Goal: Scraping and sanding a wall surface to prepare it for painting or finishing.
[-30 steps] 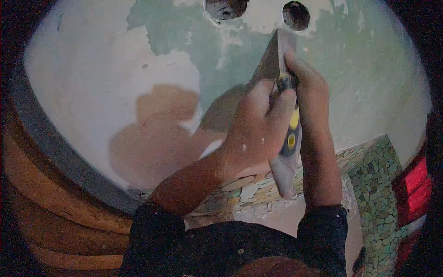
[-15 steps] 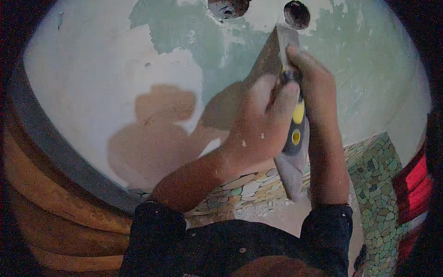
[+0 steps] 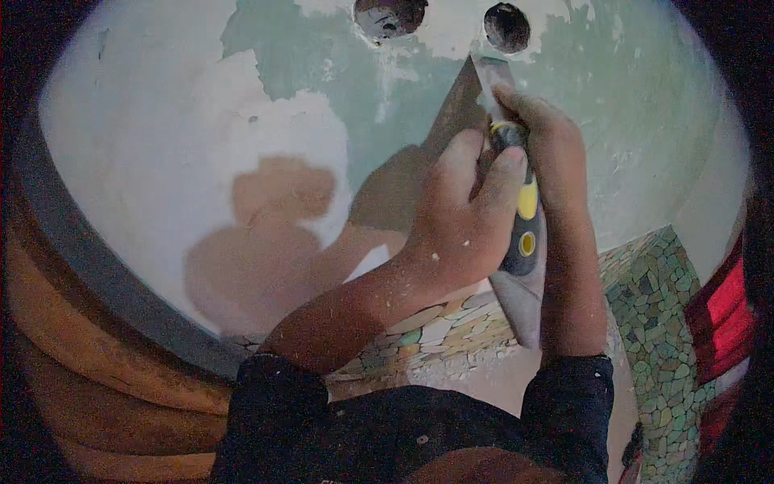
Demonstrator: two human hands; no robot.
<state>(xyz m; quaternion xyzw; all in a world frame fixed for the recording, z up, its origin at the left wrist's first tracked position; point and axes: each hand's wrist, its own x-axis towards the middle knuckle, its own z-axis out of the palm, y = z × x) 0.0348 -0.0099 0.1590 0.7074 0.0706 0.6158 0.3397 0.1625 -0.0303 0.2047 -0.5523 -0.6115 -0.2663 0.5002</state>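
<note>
A putty knife with a black and yellow handle [image 3: 526,203] is held in both my hands, its flat metal blade [image 3: 494,73] pointing up at the wall. My left hand [image 3: 463,214] is closed round the handle, thumb along it. On the other side my right hand [image 3: 558,149] is closed on the tool, with one finger laid along the blade. The blade's edge is at the wall just below a round hole [image 3: 507,27], on patchy green paint [image 3: 314,48] and white. Below the handle shows a grey pointed shape [image 3: 520,302]; I cannot tell what it is.
A larger round hole [image 3: 390,18] opens in the wall at the top. Mosaic of irregular stone pieces [image 3: 657,323] edges the wall at the right and runs below my arms. Brown curved folds or boards [image 3: 105,371] lie at the left; something red [image 3: 726,310] is at the right.
The blade has slid a little down the wall, away from the smaller hole. The handle's lower end has swung slightly right. Both hands keep their hold, and the view has shifted slightly.
</note>
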